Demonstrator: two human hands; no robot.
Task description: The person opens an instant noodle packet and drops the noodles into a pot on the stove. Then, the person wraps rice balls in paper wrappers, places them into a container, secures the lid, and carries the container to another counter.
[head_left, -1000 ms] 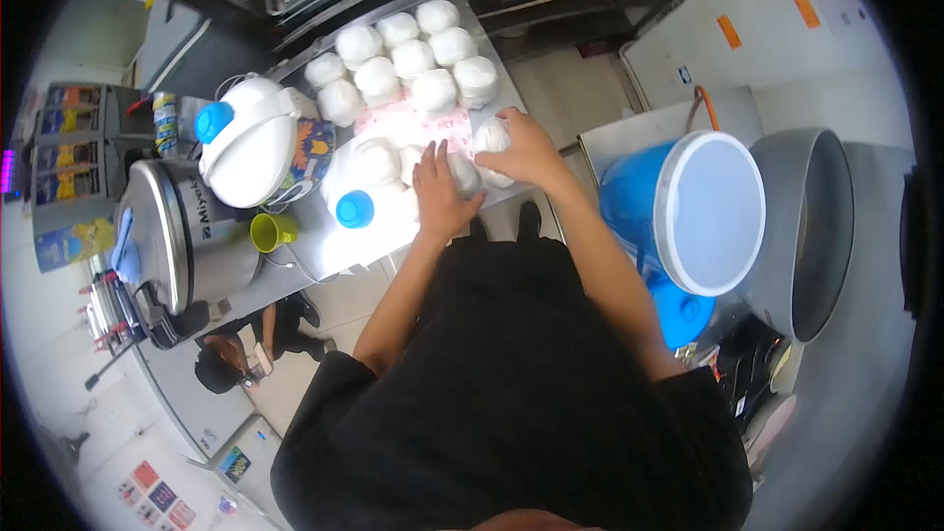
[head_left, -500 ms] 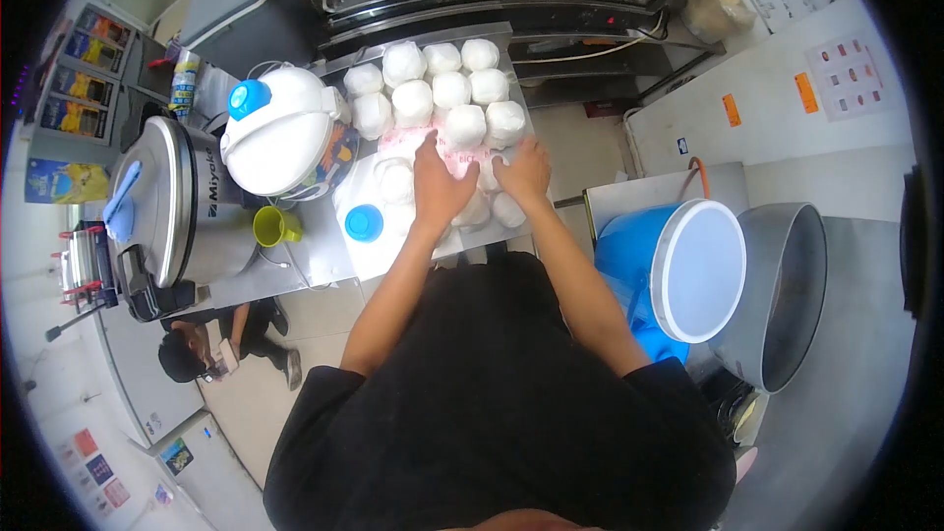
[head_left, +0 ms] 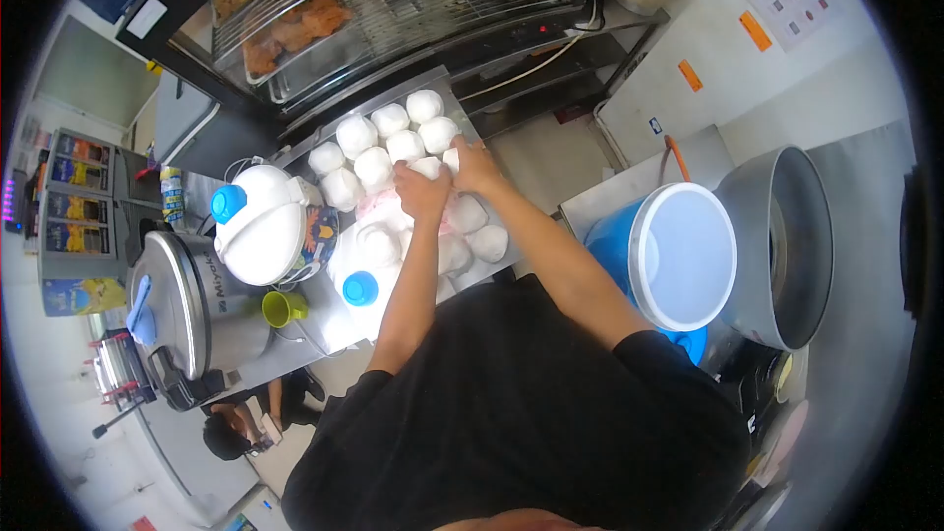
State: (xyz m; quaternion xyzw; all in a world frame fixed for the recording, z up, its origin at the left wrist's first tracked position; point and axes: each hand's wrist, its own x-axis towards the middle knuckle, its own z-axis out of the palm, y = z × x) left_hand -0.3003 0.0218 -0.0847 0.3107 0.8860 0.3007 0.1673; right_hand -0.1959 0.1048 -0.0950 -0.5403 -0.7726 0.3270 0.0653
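Rows of round white wrapped bundles (head_left: 374, 166) stand on the steel table (head_left: 334, 326). My left hand (head_left: 423, 197) has its fingers curled over one white bundle (head_left: 426, 166) at the near side of the rows. Just to its right, my right hand (head_left: 476, 170) grips another white bundle (head_left: 451, 159), mostly hidden by the fingers. Below my hands, more white bundles (head_left: 487, 242) lie by a whitish plastic bag (head_left: 376, 206) with pink print. A round blue lid-like piece (head_left: 360, 287) sits left of my left forearm.
Left stand a white rice cooker (head_left: 261, 226), a green mug (head_left: 283, 309) and a large steel cooker (head_left: 211, 285). A glass food cabinet (head_left: 393, 15) is behind. To the right are a blue bucket (head_left: 678, 256) and a big grey pot (head_left: 787, 246). A person (head_left: 251, 428) is at lower left.
The view has turned and tilted, showing more of the food cabinet. Both hands have moved onto bundles at the near edge of the rows, the fingers now curled round them.
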